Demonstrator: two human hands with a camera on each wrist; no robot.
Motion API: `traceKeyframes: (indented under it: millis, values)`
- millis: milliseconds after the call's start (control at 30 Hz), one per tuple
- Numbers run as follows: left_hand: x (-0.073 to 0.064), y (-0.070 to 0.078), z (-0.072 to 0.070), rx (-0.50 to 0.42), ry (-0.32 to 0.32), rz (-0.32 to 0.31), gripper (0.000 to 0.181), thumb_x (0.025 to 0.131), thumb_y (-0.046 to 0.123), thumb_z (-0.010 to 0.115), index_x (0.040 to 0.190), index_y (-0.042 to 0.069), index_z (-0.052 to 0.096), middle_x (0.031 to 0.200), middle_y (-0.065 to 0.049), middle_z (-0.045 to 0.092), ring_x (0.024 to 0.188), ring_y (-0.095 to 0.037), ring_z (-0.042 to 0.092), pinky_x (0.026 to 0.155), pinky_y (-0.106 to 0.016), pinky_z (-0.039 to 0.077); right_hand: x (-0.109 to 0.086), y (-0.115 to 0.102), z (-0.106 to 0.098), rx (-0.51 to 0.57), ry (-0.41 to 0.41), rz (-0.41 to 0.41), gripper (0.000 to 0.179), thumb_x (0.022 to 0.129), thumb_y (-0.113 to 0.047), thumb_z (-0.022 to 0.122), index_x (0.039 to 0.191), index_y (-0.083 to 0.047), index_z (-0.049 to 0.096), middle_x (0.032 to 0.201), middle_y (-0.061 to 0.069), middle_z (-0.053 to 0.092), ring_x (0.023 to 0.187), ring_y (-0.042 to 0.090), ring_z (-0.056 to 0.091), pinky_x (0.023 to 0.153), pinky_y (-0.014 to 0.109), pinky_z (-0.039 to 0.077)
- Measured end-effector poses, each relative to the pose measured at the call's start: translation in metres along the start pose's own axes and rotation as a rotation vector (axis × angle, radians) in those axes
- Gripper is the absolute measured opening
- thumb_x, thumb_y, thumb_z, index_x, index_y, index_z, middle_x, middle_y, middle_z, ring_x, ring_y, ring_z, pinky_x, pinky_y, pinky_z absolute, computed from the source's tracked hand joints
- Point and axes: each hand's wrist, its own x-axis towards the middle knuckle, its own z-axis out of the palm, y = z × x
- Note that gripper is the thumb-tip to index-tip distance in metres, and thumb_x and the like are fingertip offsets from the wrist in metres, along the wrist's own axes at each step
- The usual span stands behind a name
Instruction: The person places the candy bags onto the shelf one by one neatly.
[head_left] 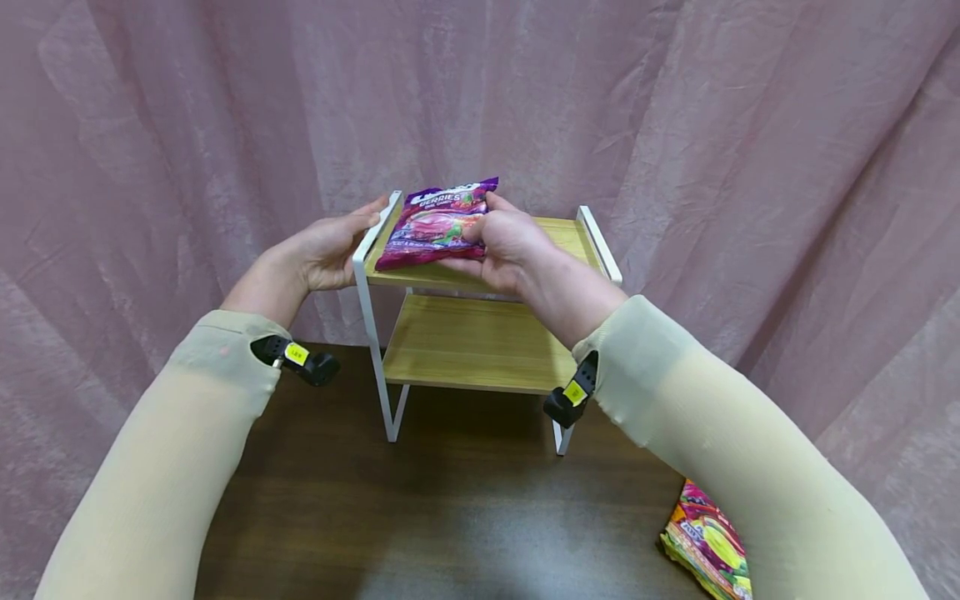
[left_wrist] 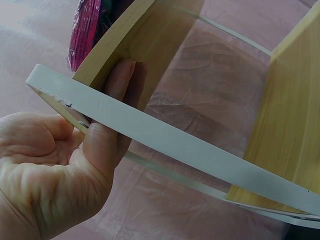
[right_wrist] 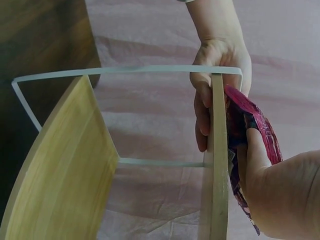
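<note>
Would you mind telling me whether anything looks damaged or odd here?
Possibly the white shelf frame: in the left wrist view, its edge near the corner by the left hand has ragged dark marks, like chipped paint.

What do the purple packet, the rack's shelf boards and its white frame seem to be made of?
Purple packet: probably plastic film; glossy, printed, with crinkles and highlights.
Shelf boards: wood or wood-look laminate, smooth and yellowish, judging by the streaky grain.
White frame: likely painted metal, given the thin flat bars and chip-like marks near one corner.
</note>
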Motion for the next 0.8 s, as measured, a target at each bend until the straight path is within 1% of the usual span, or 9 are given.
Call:
traceKeyframes:
  millis: [233,467,633,800]
  values:
    - [0.0,-0.001,-0.001,-0.007,0.005,-0.001,0.052,0.111,0.036,0.027,0.159,0.055,0.02,0.109,-0.012,0.068,0.078,-0.022,0.074,0.067,-0.035,0.065,0.005,0.004,0.001,-0.017,-0.003,0.004,0.082,0.1,0.017,0.033,0.164,-0.034,0.023,0.153,0.024,0.041,0.132,0.041,0.053,0.103,0.051,0.053]
    - [-0.001,-0.001,0.0,-0.003,0.005,-0.005,0.051,0.111,0.036,0.027,0.159,0.056,0.021,0.115,-0.012,0.066,0.078,-0.022,0.074,0.067,-0.035,0.065,0.011,0.004,0.003,0.002,0.049,0.051,0.085,0.101,0.017,0.035,0.164,-0.038,0.018,0.156,0.023,0.038,0.132,0.041,0.053,0.102,0.049,0.053]
    - [-0.002,0.0,0.0,-0.008,0.002,-0.002,0.052,0.112,0.035,0.027,0.159,0.055,0.02,0.111,-0.012,0.068,0.077,-0.022,0.075,0.067,-0.035,0.065,0.014,0.003,0.004,-0.01,0.057,0.059,0.085,0.101,0.016,0.035,0.165,-0.037,0.015,0.157,0.023,0.037,0.133,0.041,0.052,0.102,0.049,0.054]
    - [-0.002,-0.001,0.001,-0.01,-0.003,0.001,0.053,0.112,0.035,0.027,0.16,0.054,0.018,0.107,-0.011,0.07,0.077,-0.021,0.075,0.068,-0.034,0.065,0.017,0.002,0.005,-0.026,0.069,0.065,0.086,0.101,0.017,0.035,0.165,-0.037,0.016,0.155,0.024,0.039,0.131,0.04,0.054,0.1,0.049,0.055]
